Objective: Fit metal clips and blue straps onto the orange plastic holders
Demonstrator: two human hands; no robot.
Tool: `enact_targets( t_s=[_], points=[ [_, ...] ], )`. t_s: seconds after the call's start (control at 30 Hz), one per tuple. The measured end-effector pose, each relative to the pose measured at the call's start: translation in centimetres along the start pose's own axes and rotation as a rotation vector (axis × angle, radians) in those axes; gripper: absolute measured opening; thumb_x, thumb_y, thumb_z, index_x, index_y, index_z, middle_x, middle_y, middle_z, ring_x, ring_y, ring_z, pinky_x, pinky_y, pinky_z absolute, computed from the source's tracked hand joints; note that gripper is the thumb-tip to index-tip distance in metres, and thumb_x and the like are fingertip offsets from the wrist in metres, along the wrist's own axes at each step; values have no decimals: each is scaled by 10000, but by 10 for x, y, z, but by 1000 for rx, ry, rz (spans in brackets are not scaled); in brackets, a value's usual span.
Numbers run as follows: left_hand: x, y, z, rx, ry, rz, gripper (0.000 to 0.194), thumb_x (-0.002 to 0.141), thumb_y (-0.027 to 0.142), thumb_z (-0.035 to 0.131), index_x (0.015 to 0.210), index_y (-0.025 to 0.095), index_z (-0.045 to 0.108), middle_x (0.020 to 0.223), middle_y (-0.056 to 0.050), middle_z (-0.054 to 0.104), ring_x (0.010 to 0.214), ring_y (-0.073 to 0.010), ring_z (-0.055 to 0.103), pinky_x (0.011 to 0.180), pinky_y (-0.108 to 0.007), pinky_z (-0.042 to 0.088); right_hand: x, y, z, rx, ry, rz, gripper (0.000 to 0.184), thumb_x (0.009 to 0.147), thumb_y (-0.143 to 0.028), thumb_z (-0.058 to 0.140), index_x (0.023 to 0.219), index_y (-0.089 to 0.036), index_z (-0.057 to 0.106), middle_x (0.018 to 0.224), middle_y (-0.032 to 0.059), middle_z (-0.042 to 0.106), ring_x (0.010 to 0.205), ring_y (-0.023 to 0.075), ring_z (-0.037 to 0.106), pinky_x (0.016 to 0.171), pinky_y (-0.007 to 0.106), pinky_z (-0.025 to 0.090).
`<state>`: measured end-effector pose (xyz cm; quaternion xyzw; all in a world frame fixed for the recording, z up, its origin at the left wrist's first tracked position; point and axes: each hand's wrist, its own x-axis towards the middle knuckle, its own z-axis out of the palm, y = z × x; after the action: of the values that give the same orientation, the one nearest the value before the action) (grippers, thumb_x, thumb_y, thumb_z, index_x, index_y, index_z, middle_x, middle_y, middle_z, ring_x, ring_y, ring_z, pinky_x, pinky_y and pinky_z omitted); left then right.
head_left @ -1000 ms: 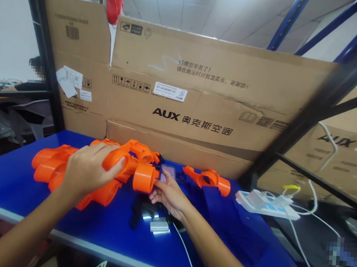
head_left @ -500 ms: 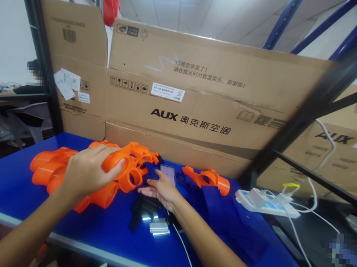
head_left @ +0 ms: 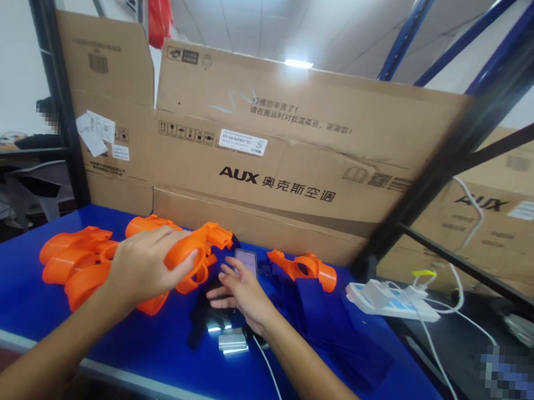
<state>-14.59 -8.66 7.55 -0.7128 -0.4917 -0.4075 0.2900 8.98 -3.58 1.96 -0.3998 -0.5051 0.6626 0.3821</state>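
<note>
Carton writing: the cardboard wall [head_left: 182, 177] reads "AUX 奥克斯空调", with "师傅您辛苦了!" above; its white label [head_left: 242, 142] shows a "25".
Second carton: on the right, another cardboard sheet [head_left: 518, 239] also bears "AUX".
Left hand: the left hand [head_left: 148, 262] has its grip closed around an orange part [head_left: 180, 250], above the worktop [head_left: 140, 349].
Right hand: the right hand [head_left: 245, 298] is open, fingers spread, beside that part.
In the way: left hand and forearm hide some of the orange pile [head_left: 70, 263]; the right hand overlaps the phone [head_left: 251, 260].
Around: silver blocks [head_left: 233, 343], a white cable [head_left: 270, 366], dark blue cloth [head_left: 318, 318], a power strip [head_left: 405, 309], one more orange piece [head_left: 328, 276] near the cardboard.
Materials: smooth plastic-looking orange rings, glossy blue worktop, creased brown cardboard, shiny blocks.
</note>
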Motion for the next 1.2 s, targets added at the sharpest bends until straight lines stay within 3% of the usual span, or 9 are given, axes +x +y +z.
enact_targets(
  t_s=[0.13,0.27,0.53,0.6,0.67,0.77,0.9,1.03,1.2],
  points=[
    [2,5,0,1,-6,5,287,931,438,653,1129,260,762,1053,-50,804,946,-270,753,775,-379,544,1,9,-3,-116,-113,-81,646,1007,-198,568,1602,-282,333,1753,182,163,649,75,735,493,248,656],
    [2,8,-2,-2,-23,9,282,930,426,647,1142,275,757,1040,-41,802,942,-269,752,764,-379,548,3,17,-8,-214,-187,-41,641,1003,-206,566,1605,-256,352,1745,209,161,572,70,714,414,231,615],
    [3,11,-1,-27,-89,-5,291,935,387,648,1206,305,717,1061,-60,797,956,-290,750,844,-433,573,5,14,-8,-103,-145,-92,538,947,-270,652,1470,-248,528,1681,172,370,556,83,700,389,236,596],
    [2,16,1,-44,-80,10,296,931,390,656,1207,301,719,1084,-61,795,962,-290,749,857,-434,574,4,8,-10,-74,-72,-140,535,917,-321,686,1426,-232,547,1590,185,498,523,82,676,367,230,566],
    [-1,26,5,-65,-69,25,321,924,383,664,1225,285,721,1114,-71,791,975,-295,747,858,-432,572,3,-2,-15,-23,79,-256,521,911,-397,683,1384,-216,559,1382,161,664,489,80,636,337,201,500],
    [-8,51,16,-134,-99,33,385,925,356,662,1298,269,710,1174,-99,774,1008,-316,739,850,-443,570,3,-20,-25,99,285,-430,542,929,-527,631,1379,-238,544,888,20,722,473,99,586,347,168,418],
    [-7,85,37,-380,-165,-27,431,931,361,678,1353,279,694,1288,-126,730,1091,-342,712,916,-473,558,6,-35,-44,57,240,-424,534,895,-509,688,1334,-225,577,597,-73,562,410,98,477,355,163,328],
    [13,104,59,-832,-285,-130,506,886,446,756,1373,328,682,1337,-98,704,1228,-356,639,1084,-524,484,11,-38,-72,64,376,-475,480,872,-491,693,1252,-202,644,529,-94,477,406,86,404,372,158,258],
    [29,117,94,-1448,-484,-594,465,940,483,688,1382,340,672,1369,-120,671,1219,-337,646,1003,-480,523,11,-36,-96,9,477,-548,447,870,-501,677,1190,-189,694,625,-54,555,454,87,434,420,189,324]
  ],
)
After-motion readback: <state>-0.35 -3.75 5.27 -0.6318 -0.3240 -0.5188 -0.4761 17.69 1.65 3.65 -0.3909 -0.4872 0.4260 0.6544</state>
